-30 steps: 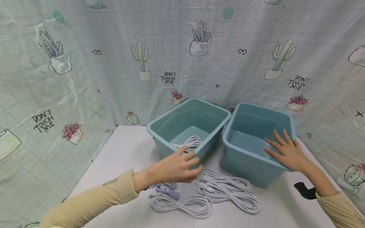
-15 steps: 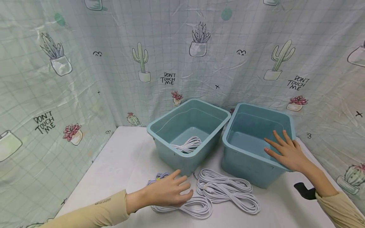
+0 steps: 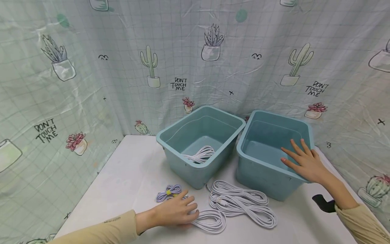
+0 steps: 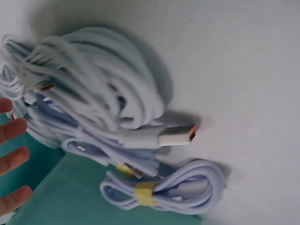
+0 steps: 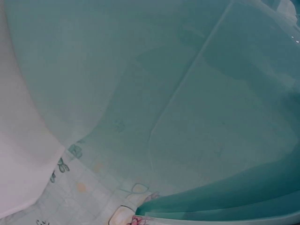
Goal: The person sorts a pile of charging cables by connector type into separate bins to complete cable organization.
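My left hand (image 3: 175, 210) hovers low over a coil of white USB cable (image 3: 211, 222), its fingers loosely bent and holding nothing. In the left wrist view its fingertips (image 4: 16, 159) are at the left edge, apart from the white coil (image 4: 103, 79), whose USB plug (image 4: 176, 136) points away. Beside that coil lie lilac cables (image 3: 168, 193) bundled with yellow ties (image 4: 145, 193), partly hidden by the hand in the head view. My right hand (image 3: 304, 162) lies across the near right rim of the right teal bin (image 3: 268, 179), fingers spread over its inside.
Two larger coils of white cable (image 3: 243, 200) lie on the white table (image 3: 134, 169) in front of the bins. The left teal bin (image 3: 179, 169) contains a white cable bundle (image 3: 201, 155). A printed curtain (image 3: 170, 51) closes off the back and sides.
My left hand has drawn back from the left bin's near rim, down and left to the cables on the table. The right hand stays on its bin.
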The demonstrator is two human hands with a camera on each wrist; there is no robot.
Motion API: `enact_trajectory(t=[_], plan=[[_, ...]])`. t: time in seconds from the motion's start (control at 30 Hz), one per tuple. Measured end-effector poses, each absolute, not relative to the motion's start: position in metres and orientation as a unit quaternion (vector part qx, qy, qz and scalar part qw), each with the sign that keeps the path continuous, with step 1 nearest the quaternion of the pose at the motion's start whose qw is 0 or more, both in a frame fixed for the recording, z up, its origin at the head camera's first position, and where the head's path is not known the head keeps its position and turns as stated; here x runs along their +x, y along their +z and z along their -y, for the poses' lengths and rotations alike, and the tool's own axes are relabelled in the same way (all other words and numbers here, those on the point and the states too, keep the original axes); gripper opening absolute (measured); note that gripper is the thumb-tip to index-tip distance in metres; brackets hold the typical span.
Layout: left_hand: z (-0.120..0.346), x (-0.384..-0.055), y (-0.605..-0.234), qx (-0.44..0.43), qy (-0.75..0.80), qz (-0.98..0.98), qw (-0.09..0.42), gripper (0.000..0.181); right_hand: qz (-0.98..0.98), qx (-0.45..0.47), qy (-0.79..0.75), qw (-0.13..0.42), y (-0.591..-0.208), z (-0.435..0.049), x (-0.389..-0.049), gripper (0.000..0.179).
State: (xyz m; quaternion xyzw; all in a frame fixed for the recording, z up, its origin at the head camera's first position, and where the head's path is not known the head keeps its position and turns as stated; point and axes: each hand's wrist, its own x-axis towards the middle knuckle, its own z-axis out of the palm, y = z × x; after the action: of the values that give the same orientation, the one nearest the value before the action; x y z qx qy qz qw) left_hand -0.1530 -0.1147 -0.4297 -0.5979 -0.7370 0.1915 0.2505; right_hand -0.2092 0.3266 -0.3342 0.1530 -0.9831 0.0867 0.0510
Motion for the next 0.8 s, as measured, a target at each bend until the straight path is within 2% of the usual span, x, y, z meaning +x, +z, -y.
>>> enact_trajectory(t=[0.8], plan=[[0.117, -0.159, -0.462, -0.561, 0.205, 0.763, 0.249, 0.042, 0.982, 0.153, 0.092, 0.055, -0.335, -0.327, -0.210, 0.061]])
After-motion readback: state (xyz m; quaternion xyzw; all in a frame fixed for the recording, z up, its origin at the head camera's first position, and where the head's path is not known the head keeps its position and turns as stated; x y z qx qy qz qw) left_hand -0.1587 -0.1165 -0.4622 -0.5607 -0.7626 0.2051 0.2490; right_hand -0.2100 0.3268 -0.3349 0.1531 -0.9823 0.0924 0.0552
